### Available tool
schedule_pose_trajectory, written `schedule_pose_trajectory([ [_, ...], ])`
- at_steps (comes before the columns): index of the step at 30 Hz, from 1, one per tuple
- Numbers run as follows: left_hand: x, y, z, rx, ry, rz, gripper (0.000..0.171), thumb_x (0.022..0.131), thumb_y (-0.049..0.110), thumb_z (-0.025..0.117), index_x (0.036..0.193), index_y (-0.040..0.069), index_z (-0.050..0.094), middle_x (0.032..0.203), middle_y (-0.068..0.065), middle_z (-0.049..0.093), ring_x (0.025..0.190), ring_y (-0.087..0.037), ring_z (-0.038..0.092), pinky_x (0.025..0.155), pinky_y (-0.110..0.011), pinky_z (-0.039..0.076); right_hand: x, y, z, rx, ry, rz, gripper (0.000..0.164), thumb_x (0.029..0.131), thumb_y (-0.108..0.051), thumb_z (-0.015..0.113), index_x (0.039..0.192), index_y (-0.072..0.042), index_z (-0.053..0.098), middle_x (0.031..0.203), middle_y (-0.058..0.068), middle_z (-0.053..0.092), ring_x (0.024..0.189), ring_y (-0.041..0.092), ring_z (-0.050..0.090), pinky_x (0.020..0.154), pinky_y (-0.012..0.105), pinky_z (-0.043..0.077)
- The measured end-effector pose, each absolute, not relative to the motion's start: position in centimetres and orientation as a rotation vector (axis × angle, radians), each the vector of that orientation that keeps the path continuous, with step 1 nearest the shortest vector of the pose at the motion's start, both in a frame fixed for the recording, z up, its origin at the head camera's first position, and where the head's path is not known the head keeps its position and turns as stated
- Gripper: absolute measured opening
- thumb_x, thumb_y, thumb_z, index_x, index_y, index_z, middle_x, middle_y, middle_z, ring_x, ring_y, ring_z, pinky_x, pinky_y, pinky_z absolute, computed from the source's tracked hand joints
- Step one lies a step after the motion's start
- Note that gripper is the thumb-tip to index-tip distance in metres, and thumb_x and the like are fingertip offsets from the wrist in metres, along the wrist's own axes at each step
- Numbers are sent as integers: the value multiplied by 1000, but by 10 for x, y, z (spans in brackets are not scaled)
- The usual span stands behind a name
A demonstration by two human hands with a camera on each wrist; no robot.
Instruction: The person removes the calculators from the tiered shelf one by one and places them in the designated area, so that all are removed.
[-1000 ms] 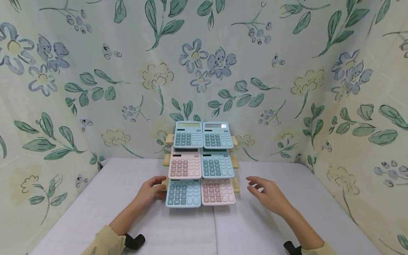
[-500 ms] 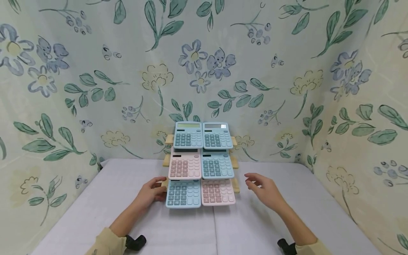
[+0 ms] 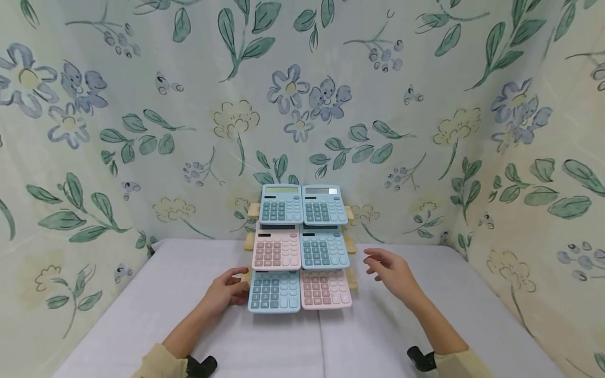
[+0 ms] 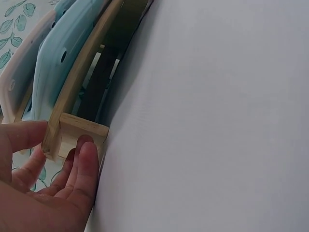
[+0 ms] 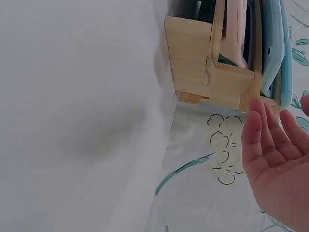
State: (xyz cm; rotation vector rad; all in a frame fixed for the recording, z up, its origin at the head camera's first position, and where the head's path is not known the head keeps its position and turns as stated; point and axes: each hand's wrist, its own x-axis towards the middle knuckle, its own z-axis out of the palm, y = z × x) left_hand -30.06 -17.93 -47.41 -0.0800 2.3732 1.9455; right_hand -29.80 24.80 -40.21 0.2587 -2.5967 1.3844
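Note:
A tiered wooden rack (image 3: 350, 244) bears calculators in two columns. Its top row has two blue calculators (image 3: 324, 206). A pink calculator (image 3: 276, 253) is at middle left beside a blue one. At the bottom, a blue calculator (image 3: 274, 295) sits left of a pink calculator (image 3: 326, 291). My left hand (image 3: 221, 295) holds the rack's lower left end; in the left wrist view, thumb and fingers bend around the wooden corner (image 4: 72, 130). Off the rack's right side, my right hand (image 3: 393, 274) hovers apart from it, fingers loosely bent and holding nothing.
A white cloth (image 3: 264, 349) covers the table under the rack. Floral curtain (image 3: 302, 79) hangs close behind the rack and along both sides. A black device (image 3: 420, 359) sits at my right wrist, and another black device (image 3: 202, 366) at my left.
My right hand has shifted slightly, its forearm swinging a little leftward. The whole head view has tilted slightly. My left hand stays at the rack's end, and the calculators keep their places.

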Motion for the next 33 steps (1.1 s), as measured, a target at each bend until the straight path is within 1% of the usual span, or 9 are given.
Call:
schedule_pose_trajectory([
  [3,-300,-179,-474,-73,2371,1945,50,92,15,65,140,7,53,110,-16,63,86,-23,68,72,-37,59,-302,249,-399,224,-2574,1438,34,103,-22,56,135,-10,59,116,14,69,94,27,68,75,29,59],
  [7,-299,-179,-473,-105,2353,1959,49,92,18,66,139,9,55,110,-15,62,86,-22,69,74,-35,59,-310,246,-392,182,-2548,1537,39,104,-27,55,138,-10,57,121,17,68,97,24,69,79,32,59],
  [10,-299,-179,-472,-122,2359,1964,47,93,20,65,139,9,56,111,-15,63,87,-22,69,76,-35,59,-317,241,-385,175,-2523,1625,43,103,-31,56,141,-11,55,125,19,66,101,27,70,83,35,59],
  [14,-300,-179,-473,-134,2368,1964,46,94,19,65,138,10,57,110,-15,64,87,-22,70,77,-35,59,-327,236,-377,164,-2481,1742,47,102,-33,57,143,-12,52,128,19,65,108,33,69,85,34,59],
  [21,-299,-179,-473,-140,2367,1965,45,95,17,64,138,10,57,109,-15,64,86,-22,69,77,-36,60,-344,226,-363,85,-2400,1912,54,100,-34,61,147,-13,48,130,19,63,113,32,68,89,35,58],
  [26,-301,-178,-473,-136,2359,1964,45,95,17,65,138,10,57,107,-15,65,86,-23,69,75,-35,60,-352,221,-357,18,-2313,2017,53,101,-27,60,150,-12,45,135,20,61,113,28,69,90,30,57],
  [29,-301,-178,-473,-145,2364,1956,45,94,18,66,138,11,57,107,-14,65,86,-22,69,75,-34,59,-356,217,-354,5,-2266,2068,54,100,-24,62,150,-12,45,134,20,62,109,22,71,88,27,57],
  [33,-300,-179,-473,-150,2373,1945,46,95,19,66,139,12,57,107,-13,65,87,-21,69,77,-34,59,-361,211,-351,35,-2215,2123,57,98,-21,64,150,-10,44,134,23,62,102,17,73,89,27,57],
])
